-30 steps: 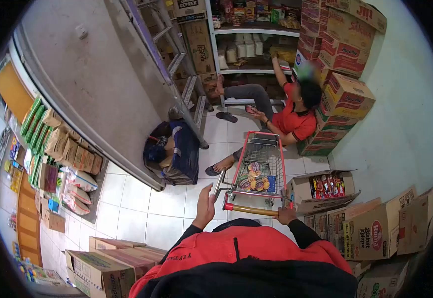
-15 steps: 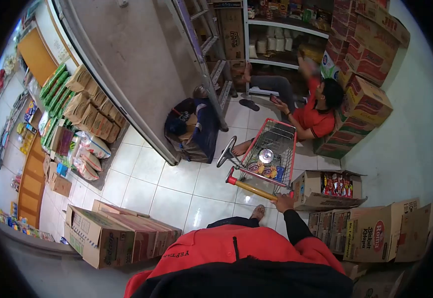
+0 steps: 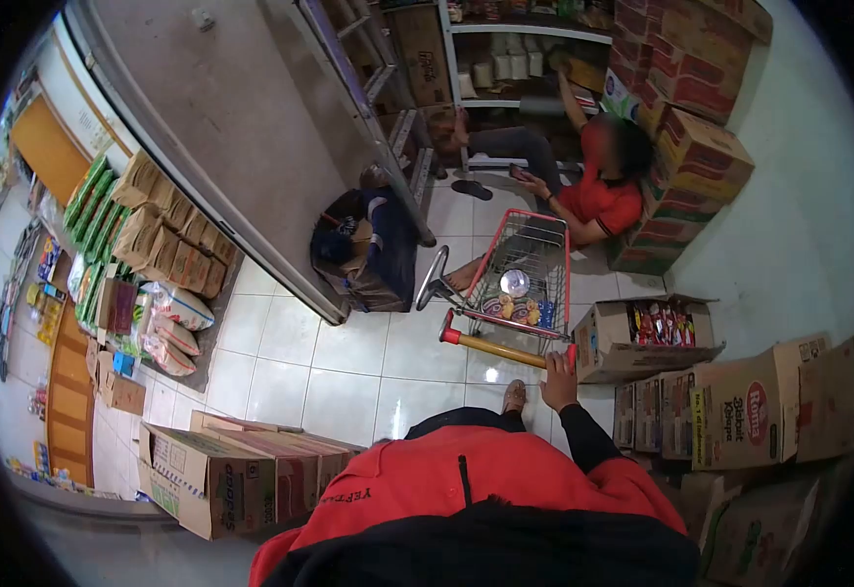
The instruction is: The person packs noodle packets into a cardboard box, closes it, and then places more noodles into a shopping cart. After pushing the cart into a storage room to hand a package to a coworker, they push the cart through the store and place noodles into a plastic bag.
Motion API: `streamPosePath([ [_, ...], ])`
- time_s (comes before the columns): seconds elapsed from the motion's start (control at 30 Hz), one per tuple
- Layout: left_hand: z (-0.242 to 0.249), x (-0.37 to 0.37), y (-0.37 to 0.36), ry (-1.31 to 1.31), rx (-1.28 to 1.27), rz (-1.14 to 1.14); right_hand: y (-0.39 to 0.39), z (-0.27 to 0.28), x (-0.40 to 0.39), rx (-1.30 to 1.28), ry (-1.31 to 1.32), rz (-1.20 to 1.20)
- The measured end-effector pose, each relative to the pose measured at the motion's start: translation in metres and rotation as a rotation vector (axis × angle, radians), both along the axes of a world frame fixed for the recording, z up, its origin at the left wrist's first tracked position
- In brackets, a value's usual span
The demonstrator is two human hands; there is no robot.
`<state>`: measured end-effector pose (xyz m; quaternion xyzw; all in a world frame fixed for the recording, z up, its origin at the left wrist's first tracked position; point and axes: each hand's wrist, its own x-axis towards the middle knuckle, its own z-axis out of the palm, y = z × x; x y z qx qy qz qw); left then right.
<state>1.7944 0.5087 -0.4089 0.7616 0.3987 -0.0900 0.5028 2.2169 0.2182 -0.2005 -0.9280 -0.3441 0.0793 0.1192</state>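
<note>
A small shopping cart (image 3: 568, 274) with a red rim and wire basket stands in front of me. My right hand (image 3: 558, 385) is at the right end of its yellow-and-red handle (image 3: 495, 349), fingers laid over the bar. Inside the basket are a round, shiny silver-topped item (image 3: 515, 284) and several colourful packets (image 3: 513, 311). A looped metal bar (image 3: 433, 279) sticks out at the cart's left. My left hand is out of view, below my red shirt front.
A person in red (image 3: 608, 205) sits on the floor beyond the cart, one arm raised to the shelf (image 3: 534, 104), a phone in the other hand. An open carton of red packets (image 3: 662, 325) stands right. A ladder (image 3: 378, 88), dark bag (image 3: 388, 264) and cartons (image 3: 221, 479) stand left.
My view has shifted slightly, so the cart and the seated person appear further left and higher. My right hand stays at the handle, its fingers now showing more. More of my foot shows.
</note>
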Motion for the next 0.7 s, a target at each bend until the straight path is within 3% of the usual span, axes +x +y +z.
streamPosePath([
  [0.03, -0.011, 0.011, 0.012, -0.128, 0.046, -0.015, -0.004, 0.001, -0.003, -0.005, 0.004, -0.017],
  [0.07, 0.088, 0.047, 0.002, -0.045, 0.117, -0.001, -0.007, 0.004, -0.005, 0.002, -0.024, 0.009],
  [0.1, 0.057, 0.066, 0.012, -0.298, 0.019, 0.213, -0.009, 0.006, -0.008, 0.008, -0.052, 0.033],
  [0.13, 0.163, 0.112, -0.001, -0.080, 0.361, 0.071, -0.010, 0.005, -0.009, -0.033, -0.038, 0.022],
  [0.2, 0.205, 0.159, 0.018, -0.469, 0.416, 0.077, -0.014, 0.011, -0.014, -0.062, -0.057, 0.024],
  [0.3, 0.291, 0.240, 0.036, -0.702, 0.434, 0.035, -0.020, 0.006, -0.010, -0.171, -0.084, 0.065],
  [0.37, 0.355, 0.287, 0.032, -0.770, 0.215, 0.025, -0.020, 0.007, -0.006, -0.219, -0.026, 0.110],
  [0.43, 0.361, 0.333, 0.046, -0.912, 0.231, -0.126, -0.019, 0.022, -0.004, -0.180, 0.037, 0.074],
  [0.5, 0.379, 0.369, 0.046, -0.860, 0.746, -0.269, -0.020, 0.027, 0.003, -0.210, 0.108, 0.084],
  [0.53, 0.379, 0.383, 0.050, -0.866, 0.742, -0.279, -0.020, 0.022, 0.008, -0.226, 0.089, 0.081],
  [0.6, 0.376, 0.406, 0.061, -0.720, 0.491, -0.297, -0.024, 0.023, 0.018, -0.217, 0.102, 0.078],
  [0.7, 0.371, 0.420, 0.066, -0.782, 0.439, -0.360, -0.028, 0.015, 0.035, -0.187, 0.049, 0.103],
])
